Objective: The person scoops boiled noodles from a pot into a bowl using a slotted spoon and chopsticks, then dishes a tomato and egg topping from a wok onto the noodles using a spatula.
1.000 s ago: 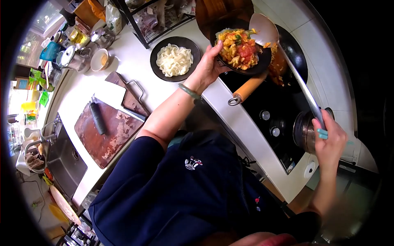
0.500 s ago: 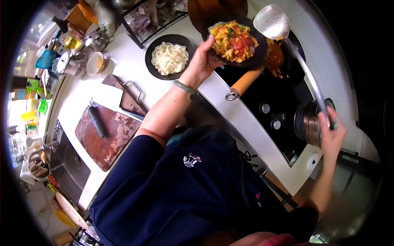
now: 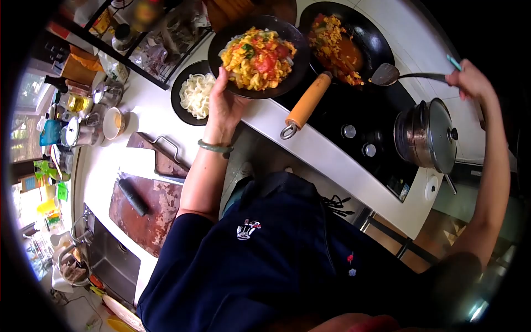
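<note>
My left hand [image 3: 225,108] is closed on the edge of a dark plate [image 3: 299,45], thumb over its rim. Egg and tomato topping [image 3: 259,60] is heaped on it, with pale noodles showing at one side. A metal spatula [image 3: 385,74] is gripped by its handle in my right hand [image 3: 473,82]. Its blade is at the edge of the black wok [image 3: 377,41], where more egg and tomato [image 3: 332,39] lies in reddish sauce. The wok's wooden handle [image 3: 307,101] points toward me. Partly behind the held plate is a second dark plate of pale noodles [image 3: 194,95].
On the right, a lidded metal pot [image 3: 423,133] stands near the stove knobs [image 3: 369,149]. A cutting board [image 3: 155,221] with a black-handled knife [image 3: 131,196] lies left, beside the sink [image 3: 113,254]. A black rack [image 3: 149,55] stands behind.
The spatula has come down from its raised position to the wok's edge, and my right hand has moved up and outward. The held plate now sits farther left of the wok, partly covering the noodle plate.
</note>
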Action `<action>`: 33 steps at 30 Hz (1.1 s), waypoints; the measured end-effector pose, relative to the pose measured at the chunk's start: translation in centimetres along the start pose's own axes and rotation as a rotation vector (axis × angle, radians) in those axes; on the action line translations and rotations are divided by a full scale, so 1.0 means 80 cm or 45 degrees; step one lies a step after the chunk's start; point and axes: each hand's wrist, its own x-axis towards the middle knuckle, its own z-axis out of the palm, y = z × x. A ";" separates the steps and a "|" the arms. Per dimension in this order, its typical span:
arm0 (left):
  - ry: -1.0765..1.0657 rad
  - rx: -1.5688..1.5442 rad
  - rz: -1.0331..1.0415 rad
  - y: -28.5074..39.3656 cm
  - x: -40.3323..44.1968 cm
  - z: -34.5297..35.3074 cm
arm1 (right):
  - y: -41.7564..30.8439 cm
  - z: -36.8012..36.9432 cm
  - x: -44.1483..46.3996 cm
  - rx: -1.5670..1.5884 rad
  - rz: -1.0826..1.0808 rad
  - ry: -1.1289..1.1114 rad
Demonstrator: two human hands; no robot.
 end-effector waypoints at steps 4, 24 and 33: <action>0.040 0.043 0.029 0.004 -0.009 -0.006 | -0.009 -0.023 0.039 0.060 0.108 -0.368; 0.095 0.111 0.061 0.007 -0.006 0.009 | 0.052 0.080 0.007 0.421 0.142 -0.054; 0.079 0.118 0.043 0.006 -0.001 0.021 | 0.028 0.241 0.009 1.337 0.251 -0.056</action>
